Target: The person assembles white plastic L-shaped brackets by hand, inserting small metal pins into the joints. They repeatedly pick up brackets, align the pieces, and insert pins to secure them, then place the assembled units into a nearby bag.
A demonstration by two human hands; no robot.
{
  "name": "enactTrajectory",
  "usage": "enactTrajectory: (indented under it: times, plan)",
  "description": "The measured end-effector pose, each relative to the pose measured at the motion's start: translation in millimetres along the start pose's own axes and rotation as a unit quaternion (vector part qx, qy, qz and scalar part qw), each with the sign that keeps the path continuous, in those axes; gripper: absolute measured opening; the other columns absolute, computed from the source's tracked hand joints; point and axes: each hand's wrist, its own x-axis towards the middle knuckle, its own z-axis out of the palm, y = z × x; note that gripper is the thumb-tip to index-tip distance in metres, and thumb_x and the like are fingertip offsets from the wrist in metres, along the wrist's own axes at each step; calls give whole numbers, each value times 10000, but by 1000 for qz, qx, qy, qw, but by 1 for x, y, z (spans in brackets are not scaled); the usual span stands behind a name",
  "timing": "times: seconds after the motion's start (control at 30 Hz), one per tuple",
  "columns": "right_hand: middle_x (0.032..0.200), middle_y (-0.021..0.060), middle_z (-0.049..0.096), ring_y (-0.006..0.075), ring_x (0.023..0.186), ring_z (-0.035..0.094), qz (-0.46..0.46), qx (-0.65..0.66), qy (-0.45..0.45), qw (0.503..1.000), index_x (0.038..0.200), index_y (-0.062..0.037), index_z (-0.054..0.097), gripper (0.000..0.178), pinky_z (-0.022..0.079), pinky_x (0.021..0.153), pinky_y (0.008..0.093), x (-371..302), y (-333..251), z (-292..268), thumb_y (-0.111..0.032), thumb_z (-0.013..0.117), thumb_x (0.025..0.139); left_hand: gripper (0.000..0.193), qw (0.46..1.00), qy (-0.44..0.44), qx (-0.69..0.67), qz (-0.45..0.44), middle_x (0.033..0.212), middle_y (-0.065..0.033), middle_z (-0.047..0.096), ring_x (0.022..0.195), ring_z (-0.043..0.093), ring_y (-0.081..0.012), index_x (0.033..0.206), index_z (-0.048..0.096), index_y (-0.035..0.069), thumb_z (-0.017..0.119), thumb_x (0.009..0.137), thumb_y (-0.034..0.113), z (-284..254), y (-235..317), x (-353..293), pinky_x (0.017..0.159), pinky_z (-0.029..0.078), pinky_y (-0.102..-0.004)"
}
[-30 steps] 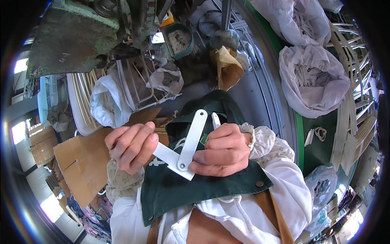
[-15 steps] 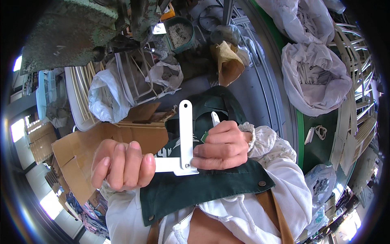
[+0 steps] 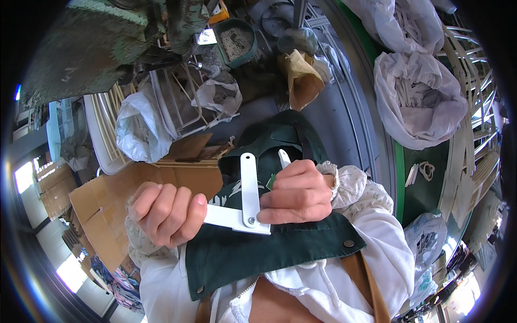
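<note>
A white hinged bracket (image 3: 249, 185) is held in front of my dark green apron (image 3: 318, 239). It has two flat arms joined by a small rivet at its lower corner. My left hand (image 3: 169, 212) is closed around the end of the sideways arm. The other arm stands nearly upright, with a hole at its rounded top. My right hand (image 3: 297, 195) has curled fingers, their tips against the bracket beside the rivet. Above that hand, the end of a second white strip (image 3: 284, 157) sticks out; its lower part is hidden by the fingers.
An open cardboard box (image 3: 97, 199) stands at the left, near a white plastic bag (image 3: 141, 129). A green-painted machine (image 3: 91, 48) overhangs the far left. On the right, a green table edge (image 3: 399, 172) carries a white sack of strips (image 3: 417, 102) and a few loose white pieces (image 3: 412, 175).
The bracket's upright arm has come lower and leans slightly left. The sideways arm now slopes down toward the rivet. My left hand has tilted and risen a little; my right hand has barely moved.
</note>
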Motion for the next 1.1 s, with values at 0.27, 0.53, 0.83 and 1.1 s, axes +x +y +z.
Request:
enactTrajectory:
  times: [0.27, 0.53, 0.83, 1.1]
  plan:
    - [804, 116, 597, 133, 520, 526, -35, -34, 52, 997, 926, 54, 687, 232, 399, 423, 210, 8, 5, 10, 18, 689, 697, 202, 998, 4, -54, -28, 687, -15, 580, 654, 575, -151, 980, 591, 114, 613, 780, 127, 9, 0, -8, 650, 437, -289]
    - [887, 112, 586, 127, 486, 492, -51, -59, 18, 997, 963, 27, 689, 238, 336, 403, 205, 9, 5, 7, 20, 730, 729, 166, 994, 105, -19, 22, 695, 8, 563, 646, 550, -130, 955, 576, 130, 572, 791, 105, 31, -12, -12, 677, 417, -284]
    - [783, 81, 592, 107, 510, 512, -54, -48, 22, 997, 844, 30, 701, 152, 353, 404, 190, 9, 13, 10, 4, 722, 696, 346, 956, 163, 195, 145, 639, 48, 408, 625, 485, -75, 953, 515, 180, 599, 691, -30, 20, -29, -13, 720, 376, -254]
    - [794, 81, 585, 95, 507, 515, -42, -65, -10, 997, 878, 36, 708, 214, 365, 398, 201, 9, 18, 10, -11, 743, 672, 77, 962, 174, 70, 198, 565, -2, 494, 561, 497, -130, 838, 590, 97, 567, 764, 98, 34, -33, -5, 669, 391, -313]
